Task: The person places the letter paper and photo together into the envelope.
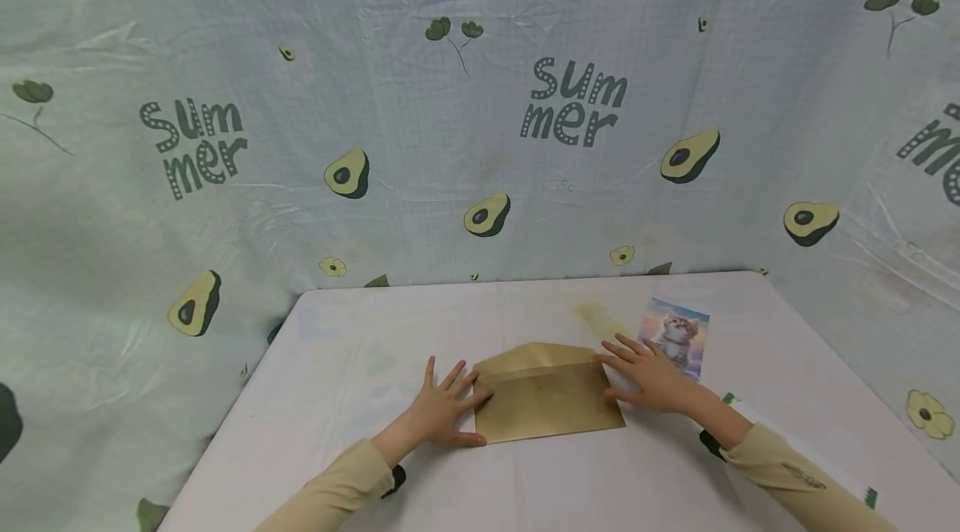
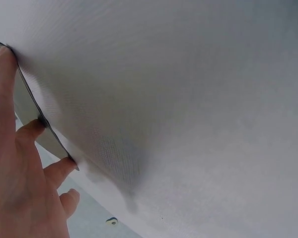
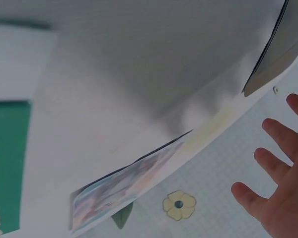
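A gold envelope (image 1: 547, 405) lies on the white table, its pointed flap raised on the far side. My left hand (image 1: 441, 414) rests at its left edge with fingers spread. In the left wrist view, several fingertips of the left hand (image 2: 20, 163) touch the envelope's dark edge. At the opposite side, my right hand (image 1: 654, 378) reaches over the right edge, fingers straight and spread. The right wrist view shows the right hand (image 3: 283, 178) with fingers apart, near the envelope's corner (image 3: 275, 74); its thumb is out of that view.
A kitten picture card (image 1: 681, 333) lies just beyond the right hand, partly covered by it. Under the right forearm is a white item with green ends (image 1: 871, 498). A pale yellow stain marks the table (image 1: 322, 348) near the card. A printed avocado cloth (image 1: 420, 148) hangs behind.
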`<state>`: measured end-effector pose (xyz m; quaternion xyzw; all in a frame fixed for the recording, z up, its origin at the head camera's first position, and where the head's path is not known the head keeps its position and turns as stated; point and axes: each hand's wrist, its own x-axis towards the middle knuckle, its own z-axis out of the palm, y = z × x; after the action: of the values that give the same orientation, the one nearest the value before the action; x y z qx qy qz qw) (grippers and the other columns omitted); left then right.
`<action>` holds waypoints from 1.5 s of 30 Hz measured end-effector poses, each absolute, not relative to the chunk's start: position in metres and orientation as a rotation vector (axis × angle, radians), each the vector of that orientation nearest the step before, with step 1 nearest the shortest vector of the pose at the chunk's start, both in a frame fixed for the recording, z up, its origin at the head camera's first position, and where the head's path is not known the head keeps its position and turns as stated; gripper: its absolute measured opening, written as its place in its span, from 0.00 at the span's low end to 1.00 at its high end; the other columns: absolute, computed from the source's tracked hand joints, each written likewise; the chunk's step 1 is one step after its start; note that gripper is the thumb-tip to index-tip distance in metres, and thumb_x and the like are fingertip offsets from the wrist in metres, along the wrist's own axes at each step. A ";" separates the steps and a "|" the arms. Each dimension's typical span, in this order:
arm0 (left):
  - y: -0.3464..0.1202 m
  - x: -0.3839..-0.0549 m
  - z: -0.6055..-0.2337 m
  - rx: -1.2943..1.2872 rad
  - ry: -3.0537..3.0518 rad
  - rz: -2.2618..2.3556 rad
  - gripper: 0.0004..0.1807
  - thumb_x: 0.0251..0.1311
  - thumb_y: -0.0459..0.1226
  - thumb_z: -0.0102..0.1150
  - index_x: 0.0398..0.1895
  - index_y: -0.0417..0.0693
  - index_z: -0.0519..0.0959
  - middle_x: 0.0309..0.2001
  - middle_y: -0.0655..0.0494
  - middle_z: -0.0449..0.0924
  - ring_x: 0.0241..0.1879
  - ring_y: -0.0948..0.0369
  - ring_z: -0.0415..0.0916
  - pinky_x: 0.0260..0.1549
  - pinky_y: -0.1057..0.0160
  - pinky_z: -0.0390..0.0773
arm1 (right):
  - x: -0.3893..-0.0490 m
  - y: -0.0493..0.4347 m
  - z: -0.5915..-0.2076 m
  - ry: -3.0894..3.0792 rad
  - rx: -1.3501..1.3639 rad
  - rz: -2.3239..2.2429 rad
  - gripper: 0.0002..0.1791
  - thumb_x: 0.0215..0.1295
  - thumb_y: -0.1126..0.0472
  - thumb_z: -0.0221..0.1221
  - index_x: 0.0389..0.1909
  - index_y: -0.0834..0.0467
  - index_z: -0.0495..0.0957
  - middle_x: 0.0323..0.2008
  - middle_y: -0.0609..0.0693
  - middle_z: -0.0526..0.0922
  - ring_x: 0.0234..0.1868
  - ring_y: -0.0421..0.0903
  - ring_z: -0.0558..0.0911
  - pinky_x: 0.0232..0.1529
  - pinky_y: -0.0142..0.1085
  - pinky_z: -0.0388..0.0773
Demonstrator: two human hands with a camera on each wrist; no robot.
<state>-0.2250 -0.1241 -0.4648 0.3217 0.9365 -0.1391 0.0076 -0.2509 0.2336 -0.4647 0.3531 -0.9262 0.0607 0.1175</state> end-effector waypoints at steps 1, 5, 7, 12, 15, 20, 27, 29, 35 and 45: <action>-0.124 -0.225 -0.465 1.003 2.927 -0.436 0.40 0.48 0.69 0.41 0.65 0.67 0.58 0.67 0.54 0.56 0.68 0.51 0.49 0.57 0.34 0.48 | -0.251 0.236 -0.465 -2.710 1.025 0.174 0.31 0.54 0.47 0.59 0.58 0.55 0.68 0.60 0.59 0.68 0.62 0.62 0.63 0.53 0.63 0.60; -0.124 -0.227 -0.467 1.000 2.932 -0.458 0.40 0.48 0.70 0.40 0.65 0.69 0.57 0.68 0.55 0.55 0.68 0.52 0.49 0.57 0.34 0.49 | -0.255 0.244 -0.467 -2.685 1.000 0.179 0.30 0.54 0.50 0.59 0.58 0.56 0.69 0.59 0.60 0.69 0.61 0.62 0.64 0.52 0.62 0.61; -0.124 -0.228 -0.468 1.003 2.939 -0.465 0.40 0.47 0.70 0.40 0.65 0.69 0.58 0.67 0.55 0.56 0.68 0.52 0.49 0.57 0.34 0.49 | -0.257 0.249 -0.468 -2.660 0.991 0.194 0.29 0.54 0.51 0.60 0.57 0.57 0.69 0.58 0.60 0.70 0.60 0.62 0.64 0.52 0.62 0.61; -0.125 -0.228 -0.469 1.003 2.945 -0.464 0.40 0.47 0.70 0.40 0.65 0.68 0.58 0.67 0.55 0.56 0.68 0.52 0.49 0.56 0.34 0.50 | -0.260 0.259 -0.468 -2.593 0.962 0.208 0.28 0.52 0.53 0.61 0.56 0.57 0.70 0.56 0.60 0.72 0.58 0.61 0.67 0.50 0.61 0.63; -0.125 -0.228 -0.468 0.997 2.944 -0.466 0.40 0.47 0.70 0.40 0.65 0.69 0.57 0.67 0.55 0.56 0.68 0.52 0.49 0.57 0.34 0.49 | -0.261 0.265 -0.466 -2.593 0.934 0.206 0.28 0.52 0.53 0.61 0.55 0.57 0.71 0.55 0.60 0.73 0.58 0.61 0.67 0.49 0.61 0.63; -0.125 -0.228 -0.467 0.998 2.946 -0.487 0.41 0.46 0.71 0.39 0.65 0.70 0.57 0.67 0.56 0.56 0.68 0.51 0.48 0.57 0.35 0.49 | -0.265 0.275 -0.463 -2.612 0.858 0.189 0.28 0.51 0.54 0.62 0.54 0.58 0.72 0.55 0.61 0.73 0.57 0.61 0.68 0.51 0.62 0.61; -0.124 -0.228 -0.470 1.006 2.943 -0.475 0.41 0.46 0.71 0.39 0.65 0.70 0.57 0.67 0.56 0.55 0.68 0.51 0.48 0.57 0.34 0.49 | -0.272 0.292 -0.462 -2.610 0.754 0.122 0.27 0.50 0.55 0.63 0.52 0.59 0.73 0.52 0.60 0.75 0.55 0.60 0.70 0.48 0.60 0.62; -0.124 -0.228 -0.471 1.005 2.942 -0.473 0.41 0.46 0.71 0.39 0.65 0.70 0.57 0.68 0.56 0.55 0.69 0.51 0.48 0.57 0.34 0.49 | -0.275 0.296 -0.462 -2.619 0.734 0.128 0.27 0.50 0.55 0.63 0.52 0.60 0.73 0.52 0.61 0.75 0.55 0.61 0.70 0.47 0.60 0.63; -0.124 -0.229 -0.472 1.013 2.955 -0.473 0.41 0.46 0.71 0.39 0.65 0.70 0.57 0.67 0.56 0.56 0.68 0.51 0.48 0.57 0.34 0.48 | -0.284 0.305 -0.457 -2.642 0.666 0.137 0.26 0.52 0.56 0.61 0.53 0.61 0.72 0.51 0.62 0.75 0.54 0.62 0.70 0.44 0.60 0.64; -0.126 -0.228 -0.468 1.030 2.965 -0.483 0.41 0.46 0.72 0.39 0.64 0.70 0.58 0.67 0.56 0.57 0.68 0.51 0.49 0.57 0.34 0.49 | -0.301 0.320 -0.447 -2.752 0.522 0.073 0.26 0.56 0.54 0.58 0.53 0.64 0.70 0.51 0.66 0.73 0.53 0.64 0.68 0.44 0.61 0.63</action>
<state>-0.2280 -0.1262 -0.4684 0.3242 0.9335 -0.1520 -0.0170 -0.3007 0.3197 -0.4475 0.1837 -0.9680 0.0259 0.1692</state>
